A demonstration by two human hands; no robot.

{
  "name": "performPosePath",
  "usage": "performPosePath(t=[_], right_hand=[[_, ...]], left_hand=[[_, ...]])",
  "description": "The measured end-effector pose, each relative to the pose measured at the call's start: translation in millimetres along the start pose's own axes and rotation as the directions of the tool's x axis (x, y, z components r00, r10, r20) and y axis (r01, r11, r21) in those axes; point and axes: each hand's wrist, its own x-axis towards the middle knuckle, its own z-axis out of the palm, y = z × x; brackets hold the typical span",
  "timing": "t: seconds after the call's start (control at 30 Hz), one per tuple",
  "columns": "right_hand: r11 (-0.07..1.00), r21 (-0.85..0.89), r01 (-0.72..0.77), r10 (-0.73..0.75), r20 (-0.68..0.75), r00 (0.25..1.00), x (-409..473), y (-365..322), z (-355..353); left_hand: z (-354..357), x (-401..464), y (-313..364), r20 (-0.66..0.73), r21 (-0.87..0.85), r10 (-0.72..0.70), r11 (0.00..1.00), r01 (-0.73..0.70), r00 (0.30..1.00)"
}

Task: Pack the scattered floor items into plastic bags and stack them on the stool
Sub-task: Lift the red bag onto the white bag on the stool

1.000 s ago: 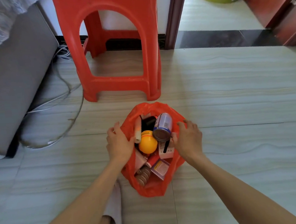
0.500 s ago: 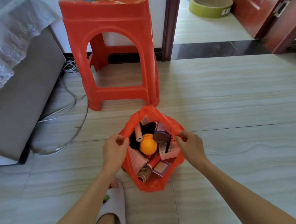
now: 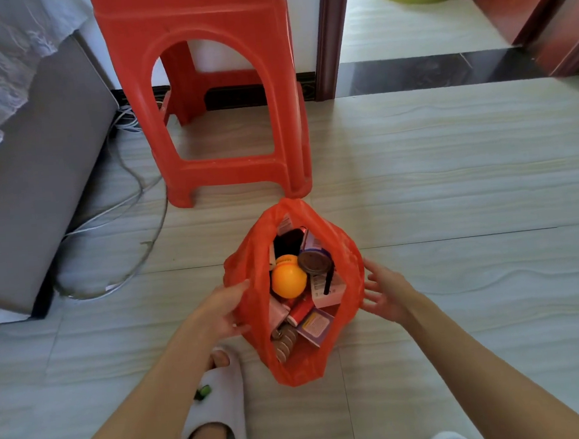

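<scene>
The thin red-orange plastic bag (image 3: 340, 250) stands on the pale wood-grain tiled floor (image 3: 449, 174) just in front of the red moulded plastic stool (image 3: 200, 37), its mouth pulled into a long slit that gapes toward me. My left hand (image 3: 219, 313) is against the bag's left side, fingers laid along the plastic near the rim, though I cannot tell whether they pinch it or only press. My right hand (image 3: 387, 294) is spread beside the bag's right wall, fingers straight and parted, holding nothing. Inside, the bag is packed: a glossy orange plastic ball (image 3: 289, 280) sits near the middle, a metal can with a dark round end (image 3: 315, 260) lies just to its right, a flat black object (image 3: 288, 241) stands behind them, and a white carton (image 3: 327, 290) leans against the right wall with a thin black stick across it. Lower down are a red tube (image 3: 301, 311), a small purple-edged box (image 3: 314, 325) and a stack of brownish discs (image 3: 284, 341). My foot in a white slipper (image 3: 221, 395) is at the bag's lower left.
</scene>
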Motion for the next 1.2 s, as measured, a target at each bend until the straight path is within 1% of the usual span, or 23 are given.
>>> performPosePath(t=[0.07,0.13,0.2,0.27,0.33,0.37,0.43,0.5,0.57,0.7,0.73,0.8,0.87,0.97,1.07,1.2], right_hand=[[0.999,-0.010,-0.048,0.048,0.013,0.999,17,-9,-1],[0.992,-0.108,-0.071,0.073,0.008,0.997,31,-24,-4],[0.980,-0.198,-0.033,0.042,0.041,0.998,38,-44,-6],[0.972,-0.236,0.002,0.011,0.057,0.998,32,-60,-5],[0.962,-0.272,-0.019,0.034,0.053,0.998,16,-67,-4],[0.957,-0.286,-0.048,0.066,0.051,0.997,4,-69,-3],[0.953,-0.282,-0.107,0.125,0.046,0.991,-23,-74,3],[0.956,-0.264,-0.125,0.140,0.037,0.990,-52,-88,15],[0.955,-0.281,-0.093,0.104,0.026,0.994,-82,-108,31],[0.892,-0.451,-0.025,0.006,-0.044,0.999,-143,-147,61],[0.879,-0.476,-0.018,-0.020,-0.074,0.997,-156,-157,65],[0.883,-0.470,0.003,-0.073,-0.130,0.989,-186,-183,72],[0.884,-0.467,0.025,-0.105,-0.146,0.984,-218,-213,82],[0.868,-0.491,0.074,-0.148,-0.114,0.982,-271,-260,100],[0.836,-0.538,0.108,-0.180,-0.083,0.980,-327,-304,119],[0.777,-0.614,0.139,-0.211,-0.046,0.976,-394,-357,149]], left_hand=[[0,11,10,-0.014,-0.063,-0.050,0.997,0.049,0.999],[3,20,21,-0.081,-0.063,-0.049,0.997,0.044,0.995],[9,26,34,-0.141,-0.091,0.008,0.996,-0.021,0.990],[15,23,42,-0.229,-0.077,0.080,0.992,-0.100,0.970],[19,11,45,-0.317,-0.019,0.125,0.990,-0.138,0.940],[20,0,46,-0.317,-0.001,0.125,0.991,-0.132,0.940],[15,-28,51,-0.275,0.029,0.087,0.996,-0.082,0.958],[5,-59,65,-0.236,0.021,0.048,0.999,-0.045,0.971],[-7,-91,93,-0.241,0.002,0.023,1.000,-0.023,0.970],[-25,-150,153,-0.190,0.131,-0.019,0.990,0.044,0.982],[-29,-164,166,-0.185,0.151,-0.035,0.986,0.064,0.982],[-35,-193,191,-0.177,0.179,-0.045,0.981,0.077,0.983],[-40,-225,222,-0.169,0.183,-0.034,0.981,0.066,0.985],[-50,-280,275,-0.136,0.183,0.014,0.983,0.011,0.991],[-75,-337,314,-0.094,0.190,0.066,0.981,-0.047,0.993],[-115,-410,351,0.028,0.275,0.158,0.948,-0.159,0.987]])
